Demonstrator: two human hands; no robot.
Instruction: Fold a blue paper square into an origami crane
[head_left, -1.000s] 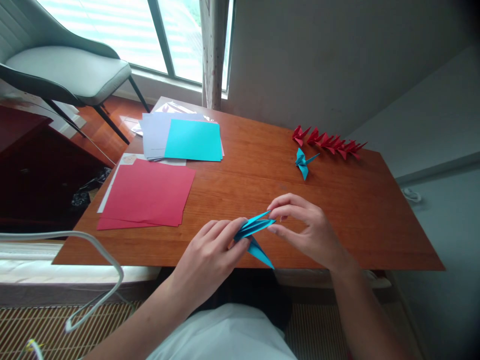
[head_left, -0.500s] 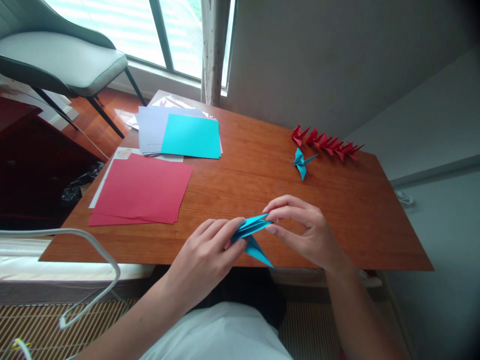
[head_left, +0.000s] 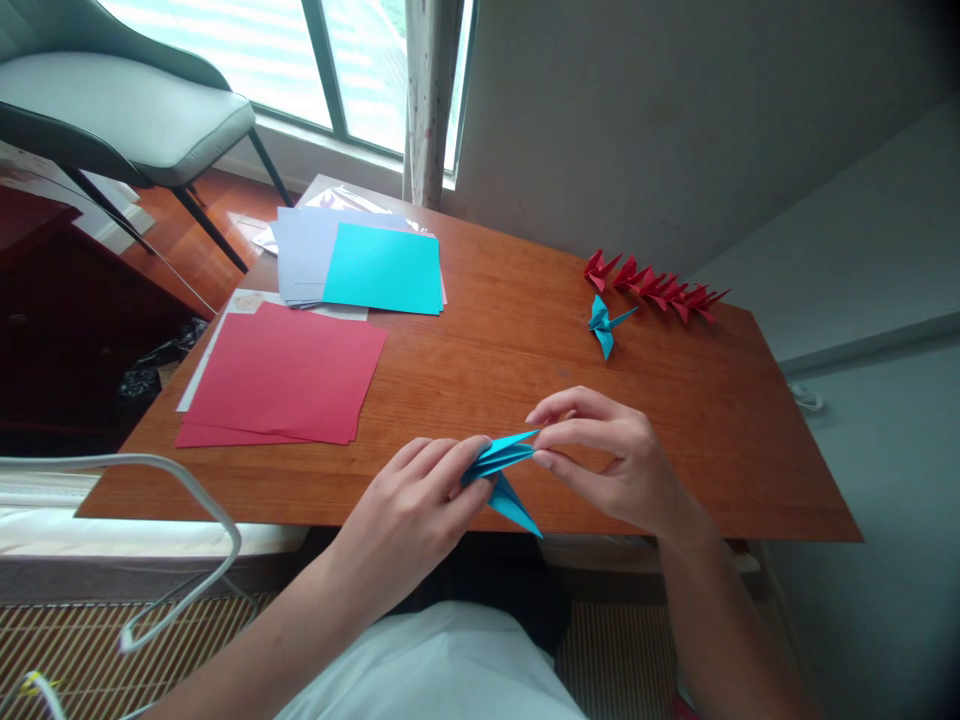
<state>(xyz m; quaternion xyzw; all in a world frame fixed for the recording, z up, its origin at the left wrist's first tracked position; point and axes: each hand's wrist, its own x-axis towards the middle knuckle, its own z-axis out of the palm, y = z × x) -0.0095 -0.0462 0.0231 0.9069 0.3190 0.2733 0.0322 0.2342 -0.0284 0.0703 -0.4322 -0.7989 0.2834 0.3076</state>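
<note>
A partly folded blue origami crane hangs over the table's front edge, with narrow points facing right and one longer point angled down. My left hand pinches its left end between thumb and fingers. At the other end, my right hand holds the tip of a middle layer between thumb and index finger, its other fingers curled above. A finished blue paper crane rests farther back on the table, right of centre. Behind it, several red paper cranes stand in a slanting row.
Red paper sheets lie at the table's left, over a white sheet. Blue paper tops pale sheets behind them. A white cable loops at the lower left. A chair stands by the window.
My right hand has shifted very slightly right at the crane's tips, and the upper point now shows free above its fingertips. The left hand keeps its hold.
</note>
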